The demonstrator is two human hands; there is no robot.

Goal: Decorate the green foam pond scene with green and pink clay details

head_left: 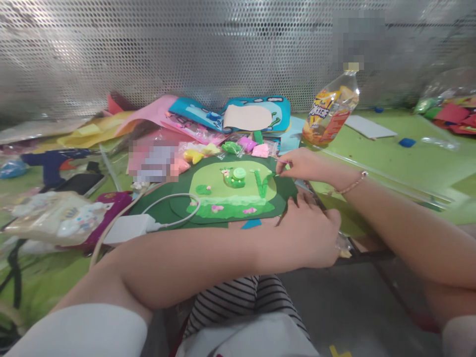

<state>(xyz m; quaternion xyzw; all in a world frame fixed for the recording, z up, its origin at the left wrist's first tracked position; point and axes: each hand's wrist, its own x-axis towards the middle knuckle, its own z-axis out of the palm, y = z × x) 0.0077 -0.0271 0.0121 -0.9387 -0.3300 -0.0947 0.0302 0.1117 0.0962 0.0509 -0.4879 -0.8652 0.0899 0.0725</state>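
Observation:
A dark green card carries a light green panel with a clay picture: a swirled round piece, a V of green strips, and a grassy band with pink and white bits. My right hand is at the panel's upper right edge, its fingertips pinched together beside the green strips. What they hold is too small to make out. My left hand reaches across in front and lies over the card's lower right edge, fingers stretched out. A small clear plastic piece shows beside its wrist.
Behind the card lie bagged lumps of coloured clay and blue illustrated sheets. A labelled plastic bottle stands behind my right hand. On the left are a white charger with its cable, a dark phone and a pouch. A perforated metal panel rises behind.

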